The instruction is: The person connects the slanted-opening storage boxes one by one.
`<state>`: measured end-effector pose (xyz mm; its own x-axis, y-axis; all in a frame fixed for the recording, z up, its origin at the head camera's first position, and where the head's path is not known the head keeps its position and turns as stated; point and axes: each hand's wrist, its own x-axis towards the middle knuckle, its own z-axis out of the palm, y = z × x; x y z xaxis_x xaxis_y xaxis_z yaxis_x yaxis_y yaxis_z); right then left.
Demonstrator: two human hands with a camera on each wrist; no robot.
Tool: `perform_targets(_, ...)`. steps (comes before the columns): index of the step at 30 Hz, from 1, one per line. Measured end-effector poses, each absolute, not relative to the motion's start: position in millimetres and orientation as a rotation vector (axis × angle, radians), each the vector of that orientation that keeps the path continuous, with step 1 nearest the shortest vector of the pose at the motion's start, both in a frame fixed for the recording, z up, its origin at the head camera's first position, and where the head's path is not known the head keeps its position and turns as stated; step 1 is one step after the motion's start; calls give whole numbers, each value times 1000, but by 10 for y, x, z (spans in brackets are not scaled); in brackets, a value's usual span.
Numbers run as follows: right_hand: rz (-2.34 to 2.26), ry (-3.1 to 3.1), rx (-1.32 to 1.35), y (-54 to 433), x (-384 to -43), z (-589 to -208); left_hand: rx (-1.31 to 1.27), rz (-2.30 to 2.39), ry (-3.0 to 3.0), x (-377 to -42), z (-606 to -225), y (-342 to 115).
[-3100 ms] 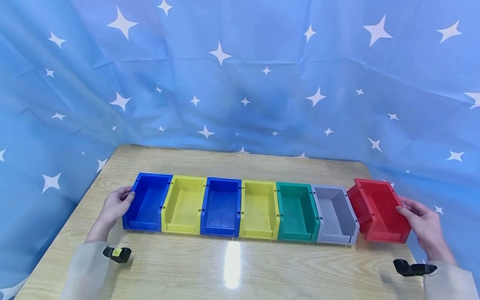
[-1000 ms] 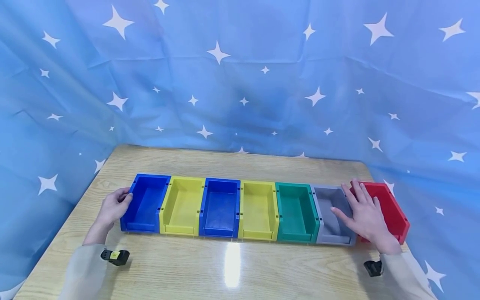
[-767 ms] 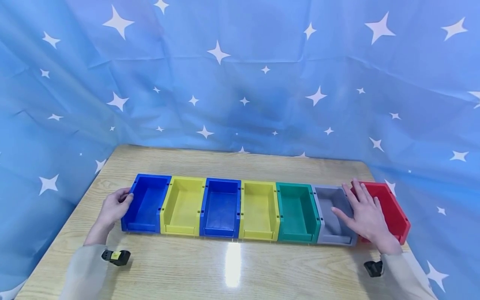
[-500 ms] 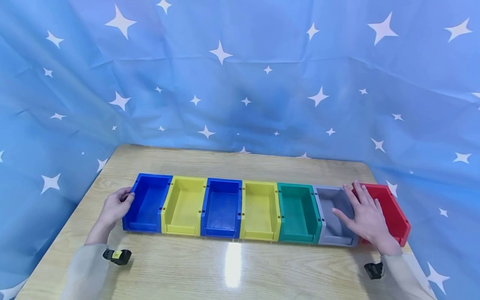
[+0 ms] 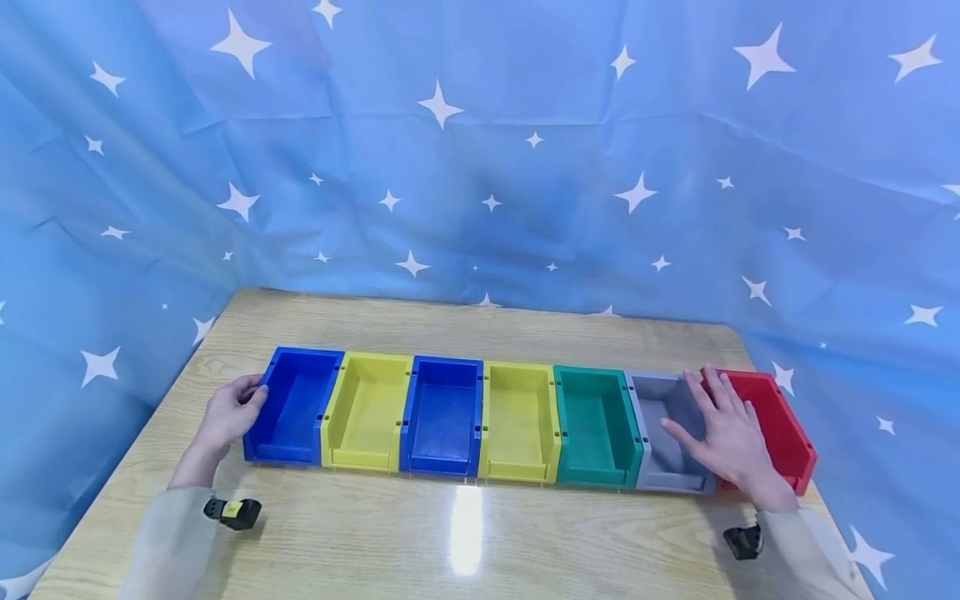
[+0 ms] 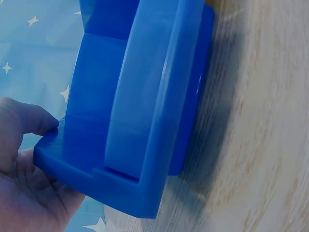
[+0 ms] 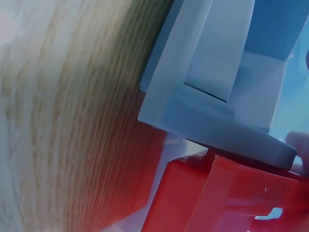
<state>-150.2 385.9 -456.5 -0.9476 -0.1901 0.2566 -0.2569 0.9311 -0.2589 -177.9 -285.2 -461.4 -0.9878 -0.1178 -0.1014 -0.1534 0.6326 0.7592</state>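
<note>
Plastic storage bins stand side by side in a row across the table. At the left end, my left hand [image 5: 228, 412] pinches the side wall of a blue bin [image 5: 296, 404]; the left wrist view shows the thumb over its rim and fingers beneath. My right hand [image 5: 731, 437] lies with spread, straight fingers over the line between the grey bin [image 5: 654, 400] and the red bin [image 5: 780, 421]. It covers part of both rims. In the right wrist view the red bin [image 7: 241, 193] sits close against the grey bin [image 7: 193, 116], with a narrow gap near the front.
Between the end bins stand a yellow bin [image 5: 365, 408], a second blue bin [image 5: 442, 417], another yellow bin [image 5: 517, 417] and a green bin [image 5: 592, 425]. The wooden table [image 5: 360, 533] ends just right of the red bin. A starry blue curtain [image 5: 480, 167] hangs behind.
Earlier my right hand gripped the tilted red bin's right side; it has since moved left onto the grey and red rims. The red bin now sits straighter, slightly further left. My left hand stays put.
</note>
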Motion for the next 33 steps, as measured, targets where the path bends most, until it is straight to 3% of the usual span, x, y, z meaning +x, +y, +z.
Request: perform_targets(33, 543, -2924, 291, 3829, -1483, -4650, -231, 1292, 2829, -1765, -4624, -2842)
